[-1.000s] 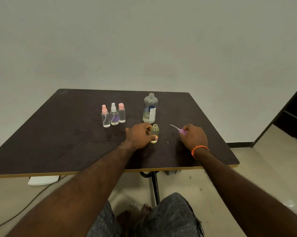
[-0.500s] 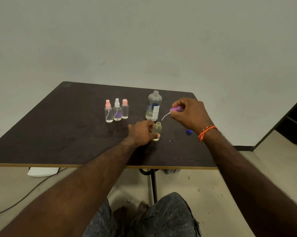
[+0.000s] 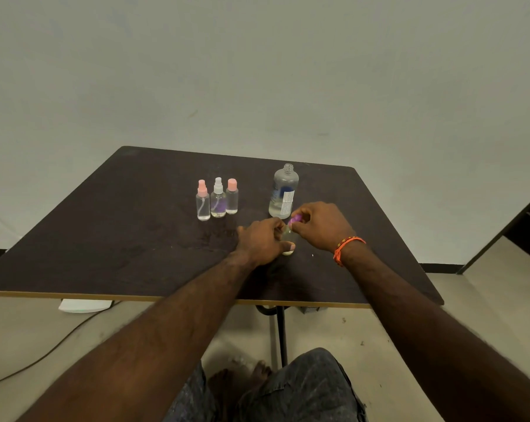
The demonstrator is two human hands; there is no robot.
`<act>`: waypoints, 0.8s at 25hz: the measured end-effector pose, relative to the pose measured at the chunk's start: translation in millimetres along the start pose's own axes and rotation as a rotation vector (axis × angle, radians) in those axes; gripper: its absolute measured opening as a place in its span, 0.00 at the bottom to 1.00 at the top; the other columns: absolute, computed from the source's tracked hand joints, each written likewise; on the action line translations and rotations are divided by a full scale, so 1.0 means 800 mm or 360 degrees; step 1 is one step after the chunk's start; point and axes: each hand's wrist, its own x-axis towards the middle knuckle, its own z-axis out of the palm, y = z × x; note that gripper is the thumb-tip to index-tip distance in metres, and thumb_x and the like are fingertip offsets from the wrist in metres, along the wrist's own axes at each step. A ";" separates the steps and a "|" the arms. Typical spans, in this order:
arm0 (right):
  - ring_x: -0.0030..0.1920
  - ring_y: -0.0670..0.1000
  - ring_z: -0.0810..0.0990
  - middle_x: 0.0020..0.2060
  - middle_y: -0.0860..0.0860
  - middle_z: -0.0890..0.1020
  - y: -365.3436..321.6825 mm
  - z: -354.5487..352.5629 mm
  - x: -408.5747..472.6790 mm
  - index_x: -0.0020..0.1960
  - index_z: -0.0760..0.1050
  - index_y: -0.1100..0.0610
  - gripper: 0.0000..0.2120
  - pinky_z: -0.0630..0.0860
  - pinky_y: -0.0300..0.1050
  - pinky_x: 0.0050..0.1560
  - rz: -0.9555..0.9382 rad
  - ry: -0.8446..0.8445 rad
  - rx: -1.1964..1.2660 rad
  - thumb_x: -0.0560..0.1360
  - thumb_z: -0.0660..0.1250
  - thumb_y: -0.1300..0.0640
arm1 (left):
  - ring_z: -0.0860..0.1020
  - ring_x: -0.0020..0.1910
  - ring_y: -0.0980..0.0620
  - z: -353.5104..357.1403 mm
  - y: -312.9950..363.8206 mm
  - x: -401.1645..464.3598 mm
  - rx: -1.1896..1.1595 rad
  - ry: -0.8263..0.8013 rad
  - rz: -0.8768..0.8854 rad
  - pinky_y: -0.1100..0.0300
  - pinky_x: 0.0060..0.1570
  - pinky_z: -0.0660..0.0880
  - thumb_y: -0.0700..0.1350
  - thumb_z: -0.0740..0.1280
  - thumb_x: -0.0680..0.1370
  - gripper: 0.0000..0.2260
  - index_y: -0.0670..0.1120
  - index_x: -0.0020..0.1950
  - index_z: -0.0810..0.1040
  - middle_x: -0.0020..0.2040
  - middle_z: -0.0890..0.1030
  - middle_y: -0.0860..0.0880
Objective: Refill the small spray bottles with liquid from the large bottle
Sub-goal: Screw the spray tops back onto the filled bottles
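Observation:
A small clear spray bottle stands on the dark table, and my left hand grips its body. My right hand pinches a purple spray top right on the bottle's mouth; its tube is hidden. Just behind stands the large clear bottle with no cap, a little liquid at its bottom. Three more small spray bottles stand in a row at the left, two with pink caps and one with a white top.
The table's front edge runs just above my knees. On the floor under the left side lie a white box and a cable. A dark doorway or furniture edge stands at the right.
My right hand lifted the purple spray top from the table, carried it over and lowered it onto the small bottle's mouth. My left hand kept holding the bottle.

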 end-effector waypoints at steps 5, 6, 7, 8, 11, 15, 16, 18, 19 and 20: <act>0.44 0.54 0.80 0.42 0.53 0.83 0.002 0.021 0.012 0.49 0.80 0.56 0.09 0.79 0.53 0.50 0.0108 -0.0083 0.0010 0.79 0.65 0.52 | 0.79 0.56 0.53 0.000 -0.001 -0.002 0.0011 0.0012 0.0024 0.47 0.57 0.61 0.62 0.75 0.73 0.19 0.56 0.60 0.77 0.52 0.81 0.58; 0.43 0.54 0.80 0.40 0.52 0.82 0.002 0.023 0.013 0.47 0.80 0.55 0.09 0.79 0.52 0.47 0.0121 -0.0059 -0.0005 0.79 0.65 0.51 | 0.79 0.55 0.53 0.000 -0.001 -0.002 0.0006 0.0013 0.0030 0.47 0.56 0.61 0.62 0.75 0.73 0.19 0.56 0.59 0.77 0.51 0.81 0.59; 0.40 0.53 0.79 0.37 0.51 0.81 0.004 0.025 0.013 0.43 0.79 0.54 0.10 0.78 0.51 0.44 0.0146 -0.0017 -0.0007 0.78 0.67 0.49 | 0.79 0.55 0.54 0.000 -0.001 -0.003 0.0001 0.0013 0.0033 0.48 0.56 0.61 0.62 0.75 0.73 0.19 0.56 0.59 0.77 0.51 0.81 0.59; 0.38 0.51 0.78 0.34 0.50 0.80 0.006 0.027 0.013 0.39 0.77 0.53 0.12 0.77 0.49 0.41 0.0184 0.0025 -0.0008 0.77 0.69 0.47 | 0.79 0.55 0.54 0.000 -0.001 -0.003 -0.0005 0.0014 0.0037 0.48 0.57 0.62 0.61 0.75 0.73 0.19 0.56 0.59 0.77 0.51 0.81 0.59; 0.35 0.50 0.78 0.33 0.50 0.81 0.013 0.031 0.007 0.38 0.79 0.56 0.22 0.78 0.49 0.41 0.0265 0.0031 0.0017 0.73 0.71 0.36 | 0.79 0.55 0.53 -0.001 -0.001 -0.006 -0.0010 0.0027 0.0051 0.45 0.62 0.66 0.60 0.75 0.74 0.18 0.55 0.59 0.78 0.52 0.82 0.57; 0.58 0.49 0.79 0.61 0.46 0.78 0.013 0.024 -0.004 0.70 0.70 0.54 0.30 0.78 0.50 0.60 0.0027 0.0046 0.0256 0.73 0.74 0.44 | 0.79 0.55 0.53 -0.002 -0.001 -0.005 -0.0024 0.0050 0.0043 0.45 0.62 0.66 0.59 0.76 0.73 0.17 0.56 0.58 0.78 0.51 0.83 0.58; 0.61 0.50 0.78 0.64 0.48 0.78 0.011 0.023 -0.004 0.72 0.69 0.53 0.28 0.77 0.51 0.63 -0.0066 0.0053 0.0281 0.75 0.73 0.51 | 0.79 0.56 0.54 -0.001 -0.001 -0.006 -0.0033 0.0047 0.0029 0.45 0.63 0.66 0.60 0.76 0.73 0.18 0.56 0.59 0.78 0.52 0.83 0.58; 0.62 0.50 0.79 0.63 0.50 0.80 0.006 0.023 -0.003 0.72 0.71 0.53 0.24 0.76 0.50 0.66 -0.0146 0.0071 0.0288 0.77 0.67 0.62 | 0.79 0.56 0.54 0.000 -0.001 -0.006 -0.0022 0.0034 0.0014 0.45 0.64 0.65 0.61 0.76 0.73 0.19 0.55 0.59 0.78 0.53 0.82 0.58; 0.61 0.50 0.80 0.62 0.51 0.82 0.004 0.024 -0.002 0.71 0.73 0.53 0.24 0.75 0.48 0.66 -0.0127 0.0101 0.0301 0.77 0.65 0.64 | 0.79 0.56 0.54 0.000 -0.001 -0.006 -0.0009 0.0036 0.0012 0.45 0.64 0.65 0.61 0.76 0.73 0.19 0.55 0.59 0.78 0.53 0.82 0.58; 0.59 0.50 0.81 0.59 0.50 0.83 0.003 0.024 -0.002 0.70 0.74 0.52 0.23 0.76 0.47 0.65 -0.0084 0.0131 0.0314 0.76 0.65 0.65 | 0.79 0.56 0.54 0.000 -0.001 -0.006 -0.0001 0.0039 0.0011 0.45 0.64 0.66 0.61 0.76 0.73 0.19 0.56 0.59 0.78 0.53 0.82 0.58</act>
